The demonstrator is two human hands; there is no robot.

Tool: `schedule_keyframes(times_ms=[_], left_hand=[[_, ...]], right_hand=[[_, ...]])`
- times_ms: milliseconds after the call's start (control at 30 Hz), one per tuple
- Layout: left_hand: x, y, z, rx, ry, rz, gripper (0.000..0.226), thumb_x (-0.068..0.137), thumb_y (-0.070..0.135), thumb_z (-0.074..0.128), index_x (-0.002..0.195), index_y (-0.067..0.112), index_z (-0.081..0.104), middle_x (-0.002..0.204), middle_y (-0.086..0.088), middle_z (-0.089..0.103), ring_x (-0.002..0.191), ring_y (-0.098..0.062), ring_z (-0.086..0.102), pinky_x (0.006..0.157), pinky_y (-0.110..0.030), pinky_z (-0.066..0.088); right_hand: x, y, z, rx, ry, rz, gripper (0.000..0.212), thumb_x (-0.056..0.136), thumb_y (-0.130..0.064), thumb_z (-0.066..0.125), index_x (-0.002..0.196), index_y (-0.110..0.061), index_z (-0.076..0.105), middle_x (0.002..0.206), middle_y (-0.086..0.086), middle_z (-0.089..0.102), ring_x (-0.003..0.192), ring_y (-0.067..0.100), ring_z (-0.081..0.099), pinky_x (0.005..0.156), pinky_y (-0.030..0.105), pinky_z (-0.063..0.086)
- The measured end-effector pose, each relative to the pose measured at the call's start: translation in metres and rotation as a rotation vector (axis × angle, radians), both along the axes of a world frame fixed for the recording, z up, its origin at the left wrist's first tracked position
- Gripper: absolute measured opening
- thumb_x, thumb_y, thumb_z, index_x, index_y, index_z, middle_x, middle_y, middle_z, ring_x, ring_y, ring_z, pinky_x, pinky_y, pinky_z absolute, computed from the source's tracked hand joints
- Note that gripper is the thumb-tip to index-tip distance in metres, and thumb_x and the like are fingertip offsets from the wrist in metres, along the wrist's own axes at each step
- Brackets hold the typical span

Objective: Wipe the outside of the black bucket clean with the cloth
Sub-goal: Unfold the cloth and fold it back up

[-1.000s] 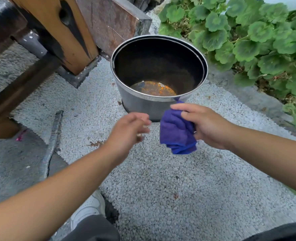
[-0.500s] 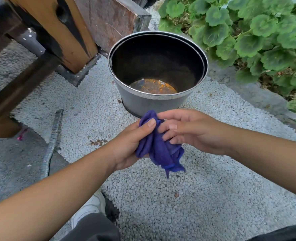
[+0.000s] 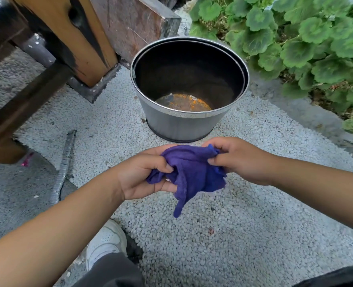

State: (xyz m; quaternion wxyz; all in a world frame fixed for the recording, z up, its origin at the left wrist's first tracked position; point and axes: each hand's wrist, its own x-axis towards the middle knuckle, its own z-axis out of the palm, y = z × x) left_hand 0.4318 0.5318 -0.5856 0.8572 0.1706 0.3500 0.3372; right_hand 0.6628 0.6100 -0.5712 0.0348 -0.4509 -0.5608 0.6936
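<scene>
The black bucket (image 3: 179, 125) stands upright on pale gravel, its rim silvery and its bottom rusty orange inside. Just in front of it, in the air, I hold a purple cloth (image 3: 192, 175) between both hands. My left hand (image 3: 142, 175) grips the cloth's left part from below, thumb on top. My right hand (image 3: 240, 160) pinches its upper right edge. A loose corner of the cloth hangs down. Neither hand nor the cloth touches the bucket.
A wooden post (image 3: 74, 38) and a stone block (image 3: 134, 23) stand behind the bucket on the left. Green leafy plants (image 3: 308, 42) fill the right side. A grey ridged bar (image 3: 63, 164) lies on the ground at left. My white shoe (image 3: 107, 241) is below.
My left hand came over and took hold of the cloth that only my right hand held. Both hands then drew back from the bucket and spread the cloth out wider.
</scene>
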Motion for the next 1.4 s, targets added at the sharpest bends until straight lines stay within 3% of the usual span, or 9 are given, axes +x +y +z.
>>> schedule_keyframes(times_ms=[167, 367, 600, 767, 933, 1133, 1200, 1300, 1400], left_hand=[[-0.001, 0.003, 0.005, 0.064, 0.206, -0.046, 0.042, 0.070, 0.045, 0.081, 0.106, 0.023, 0.075, 0.093, -0.005, 0.072, 0.079, -0.017, 0.064, 0.069, -0.038, 0.059], [-0.001, 0.011, 0.008, 0.312, 0.559, -0.104, 0.037, 0.070, -0.001, 0.060, 0.099, 0.018, 0.074, 0.088, -0.007, 0.072, 0.079, -0.016, 0.064, 0.069, -0.027, 0.051], [-0.031, 0.029, 0.019, 0.480, 0.773, -0.237, 0.017, 0.068, 0.004, 0.061, 0.084, 0.006, 0.064, 0.068, -0.007, 0.059, 0.064, -0.011, 0.052, 0.060, -0.027, 0.038], [-0.041, 0.029, 0.014, 0.420, 0.627, -0.220, 0.042, 0.066, -0.008, 0.056, 0.104, 0.008, 0.062, 0.075, -0.004, 0.061, 0.062, -0.016, 0.051, 0.052, -0.023, 0.036], [-0.021, 0.021, 0.012, 0.445, 0.518, -0.250, 0.008, 0.078, 0.013, 0.073, 0.083, 0.017, 0.069, 0.071, 0.000, 0.065, 0.064, -0.015, 0.057, 0.064, -0.028, 0.044], [0.005, -0.003, -0.004, 0.273, 0.342, -0.126, 0.014, 0.075, 0.010, 0.073, 0.085, 0.020, 0.076, 0.082, -0.006, 0.071, 0.075, -0.021, 0.063, 0.068, -0.032, 0.049], [0.008, -0.011, -0.003, 0.128, 0.087, -0.024, 0.031, 0.069, 0.009, 0.083, 0.098, 0.012, 0.075, 0.096, -0.011, 0.074, 0.088, -0.022, 0.071, 0.078, -0.036, 0.057], [0.012, -0.020, -0.003, 0.024, -0.107, 0.103, 0.044, 0.062, 0.009, 0.088, 0.103, 0.004, 0.072, 0.098, -0.018, 0.073, 0.090, -0.029, 0.072, 0.082, -0.041, 0.057], [0.008, -0.023, -0.001, -0.056, -0.116, 0.180, 0.054, 0.053, 0.003, 0.091, 0.102, 0.000, 0.070, 0.094, -0.021, 0.073, 0.086, -0.032, 0.072, 0.079, -0.043, 0.058]], right_hand=[[0.000, 0.000, -0.006, -0.293, 0.184, -0.263, 0.031, 0.093, 0.003, 0.041, 0.113, -0.003, 0.065, 0.111, 0.021, 0.067, 0.102, 0.033, 0.061, 0.092, 0.049, 0.043], [-0.004, -0.005, -0.008, -0.199, 0.089, -0.034, 0.029, 0.083, -0.023, 0.071, 0.106, -0.005, 0.069, 0.097, 0.010, 0.072, 0.084, 0.017, 0.066, 0.070, 0.026, 0.050], [-0.008, -0.005, -0.008, -0.033, 0.239, -0.167, 0.020, 0.081, -0.021, 0.066, 0.095, -0.008, 0.073, 0.087, 0.007, 0.066, 0.081, 0.019, 0.056, 0.076, 0.030, 0.044], [-0.008, -0.002, 0.000, 0.146, 0.261, -0.168, 0.013, 0.087, -0.024, 0.062, 0.095, -0.024, 0.073, 0.086, -0.001, 0.074, 0.079, 0.013, 0.067, 0.068, 0.025, 0.053], [-0.013, 0.009, 0.021, 0.166, 0.388, -0.122, 0.012, 0.090, -0.027, 0.063, 0.096, -0.034, 0.070, 0.086, -0.002, 0.072, 0.080, 0.013, 0.066, 0.069, 0.024, 0.051], [-0.002, 0.028, 0.026, -0.046, 0.315, -0.170, 0.009, 0.089, -0.017, 0.061, 0.095, -0.014, 0.067, 0.084, 0.001, 0.070, 0.077, 0.012, 0.065, 0.066, 0.025, 0.052], [0.007, 0.021, 0.009, 0.020, 0.027, -0.167, 0.029, 0.085, -0.030, 0.066, 0.101, -0.007, 0.063, 0.087, 0.002, 0.067, 0.078, 0.012, 0.061, 0.068, 0.029, 0.047], [0.019, -0.006, -0.023, -0.051, -0.345, -0.216, 0.085, 0.075, -0.063, 0.070, 0.141, -0.018, 0.041, 0.142, 0.001, 0.048, 0.125, 0.019, 0.048, 0.105, 0.046, 0.038], [0.023, -0.035, -0.046, -0.548, -0.245, -0.186, 0.116, 0.059, -0.087, 0.054, 0.145, -0.012, 0.038, 0.152, 0.009, 0.040, 0.138, 0.023, 0.038, 0.116, 0.050, 0.022]])
